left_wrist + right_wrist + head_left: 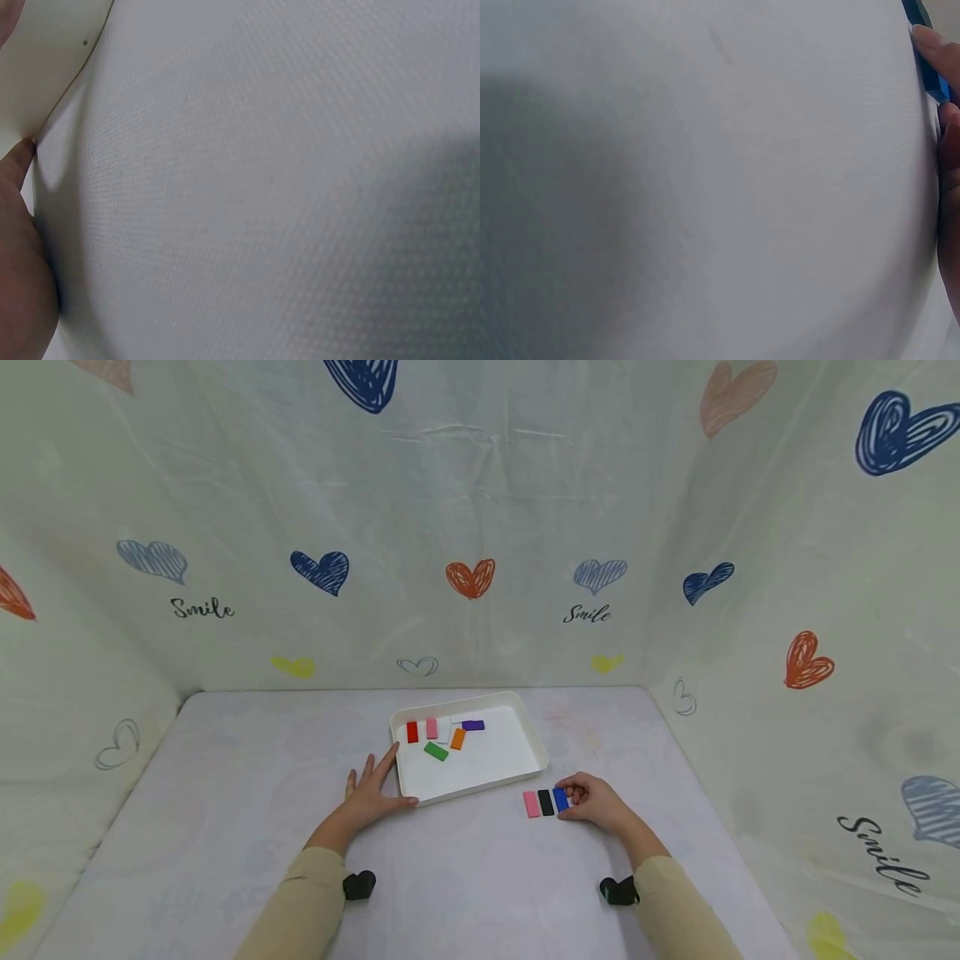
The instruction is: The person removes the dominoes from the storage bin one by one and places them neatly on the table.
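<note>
My right hand (598,802) pinches a small blue rectangular block (560,799) between thumb and fingers, low over the table. In the right wrist view the blue block (933,79) shows at the right edge, with a fingertip on it. Left of it lie a black block (546,802) and a pink block (531,804), side by side in a row. My left hand (366,803), fingers spread, rests at the near left corner of a white tray (498,756). Its thumb and index fingertip touch the rim. The left wrist view shows mostly tablecloth.
Inside the tray's left half lie a red block (412,732), a second pink block (431,728), a white block (444,731), an orange block (457,739), a purple block (473,725) and a green block (436,751). A heart-patterned curtain (517,635) stands behind the table.
</note>
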